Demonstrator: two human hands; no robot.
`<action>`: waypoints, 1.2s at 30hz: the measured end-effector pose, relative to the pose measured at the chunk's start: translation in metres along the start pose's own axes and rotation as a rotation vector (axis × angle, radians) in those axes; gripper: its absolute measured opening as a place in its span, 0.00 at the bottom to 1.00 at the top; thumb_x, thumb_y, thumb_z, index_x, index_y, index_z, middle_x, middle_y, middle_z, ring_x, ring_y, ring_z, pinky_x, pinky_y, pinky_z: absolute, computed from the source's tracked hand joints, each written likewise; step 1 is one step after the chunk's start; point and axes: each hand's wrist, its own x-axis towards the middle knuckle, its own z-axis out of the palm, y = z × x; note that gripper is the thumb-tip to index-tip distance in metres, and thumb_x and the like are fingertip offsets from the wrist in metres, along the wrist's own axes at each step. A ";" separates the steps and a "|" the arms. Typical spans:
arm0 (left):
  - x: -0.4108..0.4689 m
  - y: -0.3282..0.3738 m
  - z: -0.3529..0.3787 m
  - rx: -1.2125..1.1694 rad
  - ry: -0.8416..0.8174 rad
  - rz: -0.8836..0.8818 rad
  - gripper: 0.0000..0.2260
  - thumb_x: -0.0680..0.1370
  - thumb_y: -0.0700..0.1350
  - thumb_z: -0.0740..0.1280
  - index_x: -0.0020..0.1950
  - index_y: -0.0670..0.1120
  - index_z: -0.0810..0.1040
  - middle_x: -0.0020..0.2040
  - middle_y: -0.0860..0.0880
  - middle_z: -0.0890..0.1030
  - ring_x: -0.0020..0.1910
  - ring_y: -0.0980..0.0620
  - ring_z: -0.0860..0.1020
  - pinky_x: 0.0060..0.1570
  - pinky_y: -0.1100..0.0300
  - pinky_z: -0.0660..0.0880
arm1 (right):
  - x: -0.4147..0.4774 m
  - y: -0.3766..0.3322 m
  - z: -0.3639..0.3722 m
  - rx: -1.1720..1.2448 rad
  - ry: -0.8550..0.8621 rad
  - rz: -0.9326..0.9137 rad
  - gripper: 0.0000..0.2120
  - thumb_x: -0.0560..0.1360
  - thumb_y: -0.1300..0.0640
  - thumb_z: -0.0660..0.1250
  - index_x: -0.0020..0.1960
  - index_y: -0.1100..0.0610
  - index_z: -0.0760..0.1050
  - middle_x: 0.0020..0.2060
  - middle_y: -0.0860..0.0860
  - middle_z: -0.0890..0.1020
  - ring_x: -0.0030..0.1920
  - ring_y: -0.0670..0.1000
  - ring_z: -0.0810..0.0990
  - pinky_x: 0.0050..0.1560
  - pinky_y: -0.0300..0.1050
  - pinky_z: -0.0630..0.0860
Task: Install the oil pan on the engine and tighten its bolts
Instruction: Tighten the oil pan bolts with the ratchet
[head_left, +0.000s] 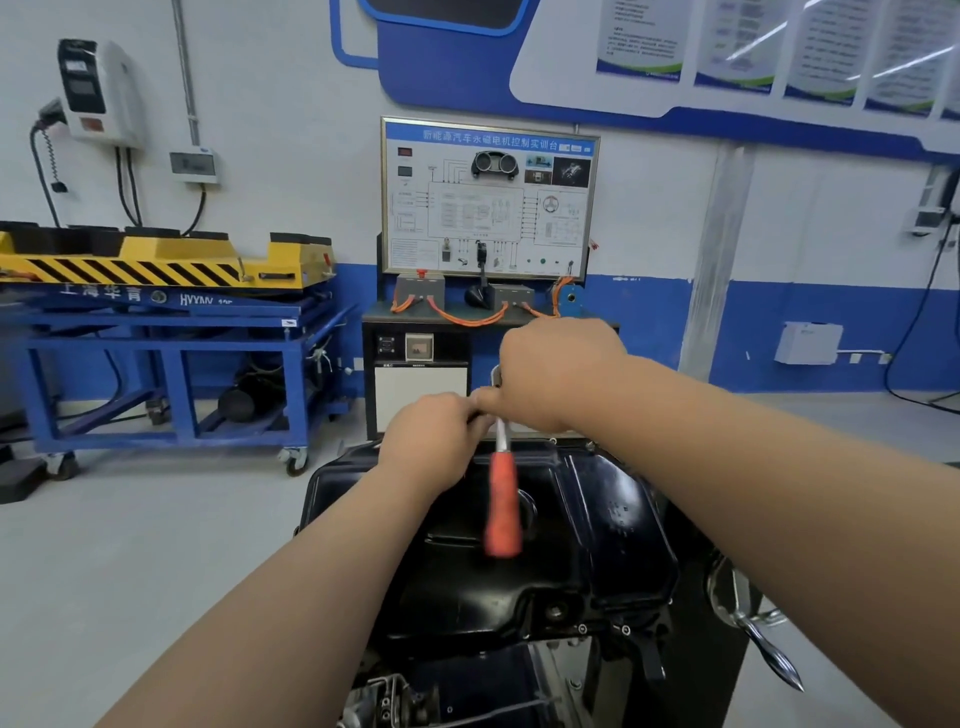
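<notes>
Grips are two, and both meet over the far edge of the one oil pan (613, 530). My right grip (561, 374) is clenched around the top end of the one wrench (503, 506). Its metal shaft comes out under my fingers, and its orange handle hangs toward me over the pan, blurred. My left grip (431, 436) is curled and touches the metal shaft just beside my right thumb; I cannot tell if it really holds the shaft.

The black pan lies with its bottom up on the engine (467, 691), so its inside is hidden. On its near rim I count two small bolts (626, 630). One shiny crank handle (769, 649) sticks out at the right. Behind stand one blue cart (171, 338) and one wiring board (488, 202).
</notes>
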 end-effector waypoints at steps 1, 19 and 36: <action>-0.001 0.001 0.000 0.005 -0.002 0.028 0.11 0.80 0.52 0.58 0.53 0.50 0.79 0.41 0.50 0.79 0.41 0.47 0.77 0.35 0.57 0.66 | 0.000 0.001 -0.004 -0.033 0.021 -0.043 0.21 0.76 0.40 0.58 0.32 0.53 0.63 0.30 0.49 0.69 0.29 0.50 0.66 0.27 0.41 0.58; -0.001 0.003 0.001 -0.009 -0.090 -0.026 0.18 0.78 0.39 0.58 0.30 0.54 0.59 0.30 0.53 0.67 0.34 0.45 0.70 0.34 0.57 0.64 | 0.004 -0.010 0.001 -0.015 0.096 -0.095 0.21 0.75 0.42 0.62 0.31 0.54 0.62 0.30 0.49 0.67 0.29 0.49 0.65 0.26 0.42 0.58; -0.008 -0.001 -0.001 -0.147 0.089 -0.059 0.08 0.79 0.49 0.62 0.42 0.51 0.76 0.31 0.52 0.75 0.32 0.50 0.74 0.29 0.59 0.66 | 0.009 0.000 0.018 0.213 0.113 -0.019 0.25 0.71 0.33 0.61 0.31 0.55 0.68 0.29 0.50 0.72 0.29 0.50 0.70 0.27 0.40 0.61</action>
